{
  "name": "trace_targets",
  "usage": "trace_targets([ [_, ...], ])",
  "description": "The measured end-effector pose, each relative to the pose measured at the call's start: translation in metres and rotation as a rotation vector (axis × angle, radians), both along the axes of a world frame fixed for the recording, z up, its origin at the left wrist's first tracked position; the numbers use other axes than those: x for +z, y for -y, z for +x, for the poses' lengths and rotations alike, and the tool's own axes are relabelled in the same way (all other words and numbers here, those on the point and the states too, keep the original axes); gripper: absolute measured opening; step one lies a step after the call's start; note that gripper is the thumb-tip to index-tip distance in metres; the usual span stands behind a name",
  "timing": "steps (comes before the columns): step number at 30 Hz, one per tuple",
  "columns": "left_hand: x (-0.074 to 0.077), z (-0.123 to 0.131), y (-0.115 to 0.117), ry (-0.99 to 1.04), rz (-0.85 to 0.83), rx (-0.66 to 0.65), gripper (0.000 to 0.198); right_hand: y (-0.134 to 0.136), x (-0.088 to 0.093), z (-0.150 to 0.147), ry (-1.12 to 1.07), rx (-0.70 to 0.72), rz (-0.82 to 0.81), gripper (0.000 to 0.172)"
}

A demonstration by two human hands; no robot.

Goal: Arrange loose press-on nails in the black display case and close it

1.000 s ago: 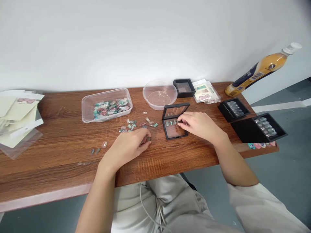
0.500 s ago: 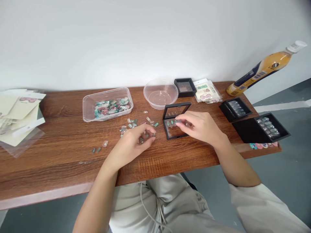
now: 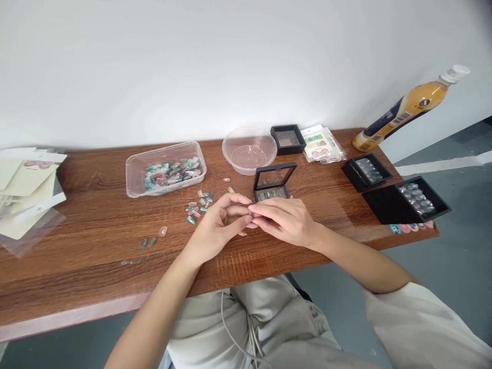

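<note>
My left hand (image 3: 216, 228) and my right hand (image 3: 290, 219) meet fingertip to fingertip low over the table. Pinched between them is a small press-on nail (image 3: 250, 213), mostly covered by the fingers. Just behind the right hand, a black display case (image 3: 275, 167) stands with its clear lid raised. A row of green press-on nails (image 3: 269, 195) lies inside it, and my right hand hides its front part. Loose green and clear press-on nails (image 3: 202, 201) are scattered on the wood left of my left hand.
A clear plastic tub (image 3: 132, 177) of press-on nails and an empty round bowl (image 3: 249, 164) stand behind. Rightward are black boxes (image 3: 365, 187), (image 3: 384, 207), packaged nail sets (image 3: 325, 148) and a yellow bottle (image 3: 428, 100). Cards in plastic sleeves (image 3: 28, 189) lie far left.
My right hand has moved left, away from the display case, to meet my left hand. Both hands' fingertips now pinch the small nail; the view has shifted slightly.
</note>
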State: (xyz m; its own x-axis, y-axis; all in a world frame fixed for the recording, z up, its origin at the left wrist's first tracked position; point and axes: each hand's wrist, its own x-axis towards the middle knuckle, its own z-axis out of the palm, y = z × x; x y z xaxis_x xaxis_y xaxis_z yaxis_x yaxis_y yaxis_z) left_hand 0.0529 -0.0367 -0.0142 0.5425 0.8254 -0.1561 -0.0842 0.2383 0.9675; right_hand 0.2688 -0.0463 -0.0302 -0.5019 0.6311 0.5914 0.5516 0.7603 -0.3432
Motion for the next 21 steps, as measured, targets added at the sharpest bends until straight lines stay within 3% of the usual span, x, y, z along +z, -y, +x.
trace_targets([
  [21,-0.0017,-0.0016,0.0057,-0.038,0.031,-0.127,0.043,-0.0046,-0.0010,0.0030,0.111,-0.079,0.039,0.011],
])
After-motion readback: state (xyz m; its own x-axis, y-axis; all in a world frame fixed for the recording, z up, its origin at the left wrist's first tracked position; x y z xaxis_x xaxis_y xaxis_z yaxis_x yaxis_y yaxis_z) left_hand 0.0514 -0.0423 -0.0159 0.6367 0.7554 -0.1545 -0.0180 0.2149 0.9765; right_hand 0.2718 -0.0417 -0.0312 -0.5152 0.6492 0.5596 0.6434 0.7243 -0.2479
